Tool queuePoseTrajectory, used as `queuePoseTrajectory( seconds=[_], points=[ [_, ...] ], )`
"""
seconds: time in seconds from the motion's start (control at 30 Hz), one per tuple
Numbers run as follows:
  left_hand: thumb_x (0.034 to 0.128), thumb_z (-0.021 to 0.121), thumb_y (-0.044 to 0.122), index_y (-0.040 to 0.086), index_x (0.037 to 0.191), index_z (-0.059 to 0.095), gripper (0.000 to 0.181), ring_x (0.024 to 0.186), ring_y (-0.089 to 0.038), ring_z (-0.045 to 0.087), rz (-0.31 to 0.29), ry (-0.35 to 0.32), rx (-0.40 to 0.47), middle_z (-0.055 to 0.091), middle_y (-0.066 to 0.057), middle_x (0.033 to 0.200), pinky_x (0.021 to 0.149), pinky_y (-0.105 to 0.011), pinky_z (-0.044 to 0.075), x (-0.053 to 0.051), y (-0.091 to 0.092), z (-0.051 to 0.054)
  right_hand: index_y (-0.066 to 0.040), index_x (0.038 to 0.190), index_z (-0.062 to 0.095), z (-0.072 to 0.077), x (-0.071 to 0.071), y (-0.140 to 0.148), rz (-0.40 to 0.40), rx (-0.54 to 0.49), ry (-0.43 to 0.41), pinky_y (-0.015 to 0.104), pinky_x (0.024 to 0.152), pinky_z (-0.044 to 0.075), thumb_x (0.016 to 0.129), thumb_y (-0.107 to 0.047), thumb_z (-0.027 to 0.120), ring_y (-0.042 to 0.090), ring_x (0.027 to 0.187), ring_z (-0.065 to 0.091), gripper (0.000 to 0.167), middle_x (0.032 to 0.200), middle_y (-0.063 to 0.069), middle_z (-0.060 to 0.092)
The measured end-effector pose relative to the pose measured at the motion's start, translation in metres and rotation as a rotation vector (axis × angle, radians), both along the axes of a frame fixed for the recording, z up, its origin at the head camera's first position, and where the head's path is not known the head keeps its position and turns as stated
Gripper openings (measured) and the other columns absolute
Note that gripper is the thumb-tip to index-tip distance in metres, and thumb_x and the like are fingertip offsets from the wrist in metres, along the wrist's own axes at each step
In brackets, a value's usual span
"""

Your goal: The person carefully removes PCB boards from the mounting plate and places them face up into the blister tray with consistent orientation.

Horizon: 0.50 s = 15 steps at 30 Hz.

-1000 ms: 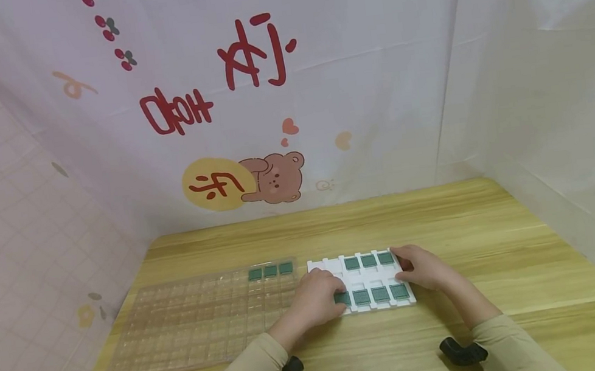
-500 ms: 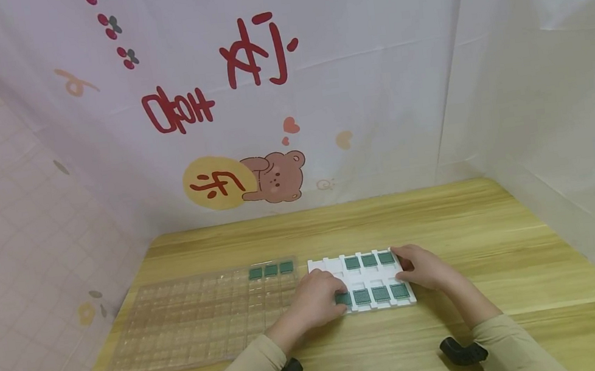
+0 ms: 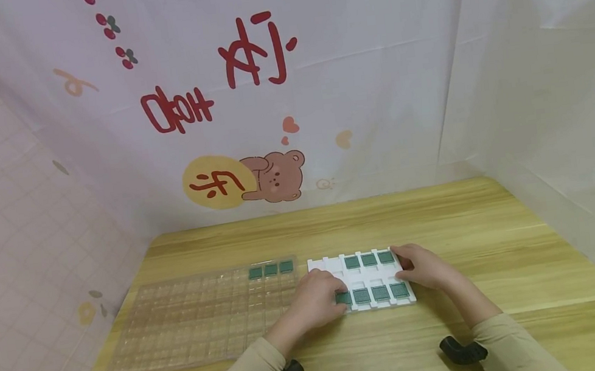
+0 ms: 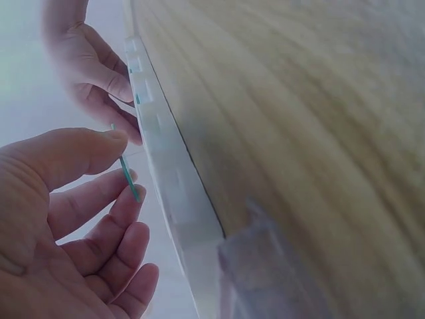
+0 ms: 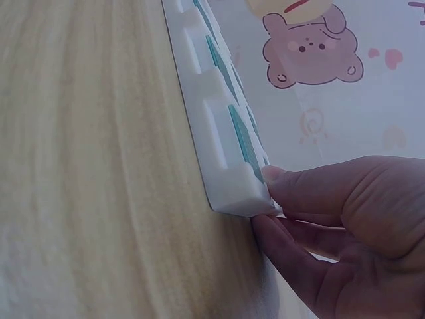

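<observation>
My left hand (image 3: 315, 298) is over the left end of a white tray (image 3: 364, 277) in the head view. It pinches a small thin green circuit board (image 4: 131, 178), seen edge-on in the left wrist view between thumb and fingertips. Its other fingers are loosely curled. At the tray's right end, my right hand (image 3: 420, 266) grips the edge; the right wrist view has the thumb on top and fingers at the end wall. Several green circuit boards (image 3: 380, 293) sit in the tray's near row, three more (image 3: 369, 260) in the far row. My left hand covers part of the tray's left side.
Left of the white tray lies a large clear plastic tray (image 3: 197, 319) with many compartments. Three green boards (image 3: 270, 270) sit in its far right corner. The wooden table (image 3: 382, 347) meets fabric walls at the back and sides. Black straps (image 3: 462, 351) hang near both wrists.
</observation>
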State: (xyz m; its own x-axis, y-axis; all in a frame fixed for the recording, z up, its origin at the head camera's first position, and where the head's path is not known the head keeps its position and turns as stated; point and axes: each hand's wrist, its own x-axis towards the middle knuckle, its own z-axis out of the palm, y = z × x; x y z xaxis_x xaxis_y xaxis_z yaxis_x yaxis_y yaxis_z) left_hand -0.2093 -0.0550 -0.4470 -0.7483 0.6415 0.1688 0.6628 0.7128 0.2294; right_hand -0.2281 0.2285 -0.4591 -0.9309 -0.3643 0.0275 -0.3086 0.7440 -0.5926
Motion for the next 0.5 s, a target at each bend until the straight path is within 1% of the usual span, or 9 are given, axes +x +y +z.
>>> queuePoseTrajectory(
  seconds=[0.1,0.3,0.4,0.5],
  points=[
    [0.0757,0.082,0.024,0.015,0.097,0.079,0.023,0.082,-0.008,0.055,-0.005,0.008,0.021,0.070,0.008,0.088,0.079,-0.026,0.043,0.000,-0.002,-0.001,0.016,0.137,0.046,-0.001,0.000,0.000,0.001,0.001,0.001,0.047,0.086,0.046,0.086,-0.007,0.075,0.027,0.093,0.054,0.063,0.116,0.024,0.058],
    [0.0757,0.081,0.019,0.012,0.095,0.079,0.021,0.087,-0.013,0.059,-0.007,0.004,0.101,0.071,0.006,0.088,0.086,-0.029,0.044,-0.002,-0.007,0.003,0.016,0.137,0.045,-0.003,-0.001,0.000,-0.001,0.003,0.001,0.047,0.086,0.047,0.086,-0.006,0.074,0.027,0.094,0.055,0.063,0.117,0.024,0.058],
    [0.0768,0.081,0.018,0.011,0.094,0.078,0.019,0.089,-0.015,0.060,0.005,-0.005,0.146,0.071,0.004,0.088,0.089,-0.032,0.044,-0.005,-0.012,0.005,0.016,0.137,0.045,-0.004,-0.001,0.000,-0.005,0.001,0.001,0.049,0.088,0.046,0.087,-0.006,0.074,0.028,0.095,0.055,0.062,0.119,0.025,0.058],
    [0.0783,0.080,0.016,0.009,0.095,0.076,0.019,0.092,-0.018,0.061,0.022,-0.044,0.200,0.070,0.002,0.090,0.089,-0.035,0.046,-0.006,-0.017,0.007,0.016,0.137,0.046,-0.004,-0.001,0.000,-0.008,-0.004,0.002,0.050,0.090,0.046,0.087,-0.006,0.074,0.029,0.097,0.055,0.062,0.120,0.026,0.057]
  ],
)
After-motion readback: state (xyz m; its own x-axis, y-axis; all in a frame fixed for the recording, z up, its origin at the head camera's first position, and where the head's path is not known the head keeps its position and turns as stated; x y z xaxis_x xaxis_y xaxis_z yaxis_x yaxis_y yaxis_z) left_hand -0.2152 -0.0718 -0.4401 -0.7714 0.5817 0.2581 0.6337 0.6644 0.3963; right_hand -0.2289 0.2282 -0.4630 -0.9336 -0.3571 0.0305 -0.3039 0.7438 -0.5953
